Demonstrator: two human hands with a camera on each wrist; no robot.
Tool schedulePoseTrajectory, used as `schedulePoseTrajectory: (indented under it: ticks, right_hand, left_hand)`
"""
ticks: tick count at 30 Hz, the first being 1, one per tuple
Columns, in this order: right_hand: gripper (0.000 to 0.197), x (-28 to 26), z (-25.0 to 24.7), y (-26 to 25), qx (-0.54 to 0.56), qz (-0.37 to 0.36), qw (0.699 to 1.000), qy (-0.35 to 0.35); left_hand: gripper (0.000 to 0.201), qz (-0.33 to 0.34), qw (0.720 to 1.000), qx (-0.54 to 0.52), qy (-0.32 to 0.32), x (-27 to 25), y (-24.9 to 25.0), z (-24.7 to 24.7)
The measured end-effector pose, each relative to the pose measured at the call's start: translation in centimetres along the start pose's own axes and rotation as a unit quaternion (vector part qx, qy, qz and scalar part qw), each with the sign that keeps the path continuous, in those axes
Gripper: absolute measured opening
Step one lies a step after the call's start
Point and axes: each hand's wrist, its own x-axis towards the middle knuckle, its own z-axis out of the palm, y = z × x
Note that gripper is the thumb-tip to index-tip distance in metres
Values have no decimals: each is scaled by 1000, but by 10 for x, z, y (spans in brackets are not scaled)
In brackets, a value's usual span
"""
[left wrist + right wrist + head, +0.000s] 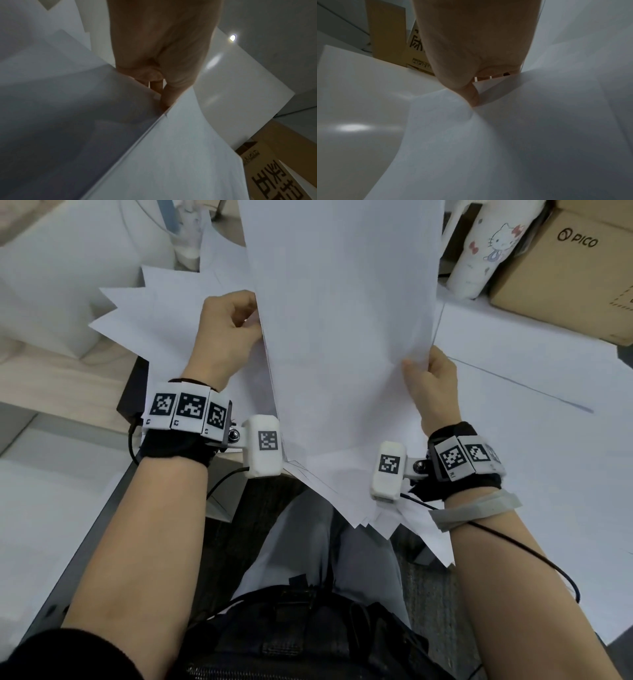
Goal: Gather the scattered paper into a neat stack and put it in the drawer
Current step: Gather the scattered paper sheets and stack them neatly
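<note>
A loose sheaf of white paper point(342, 337) is raised in front of me, its lower corners fanned out unevenly over my lap. My left hand point(233, 326) pinches its left edge, and the wrist view shows the fingers point(164, 94) clamped on the sheets point(171, 162). My right hand point(431, 381) grips the right edge, thumb on the front face; in the right wrist view the fingers point(473, 96) press into the bent paper point(505, 142). More sheets point(154, 313) lie spread on the desk at the left. No drawer shows in any view.
A white bottle with a cartoon cat point(483, 251) and a brown PICO carton point(561, 268) stand at the back right. A white desk surface point(531, 440) runs along the right. A dark bag point(308, 628) lies on my lap below the paper.
</note>
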Motion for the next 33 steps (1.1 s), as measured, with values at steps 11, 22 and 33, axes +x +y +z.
schedulePoseTrajectory:
  ticks: [11,22,33]
  right_hand:
    - [8,-10,-5,-5,2,-54,996,74]
    - [21,-23,-10,-5,73,-46,986,143]
    - [24,-48,-32,-8,82,-93,986,115]
  left_hand:
    - [7,-53,989,51,131,-2,-1,-9]
    - [18,-203,967,-133,80,-37,-4,-3]
    - [20,-164,966,-192,58,-56,16,26]
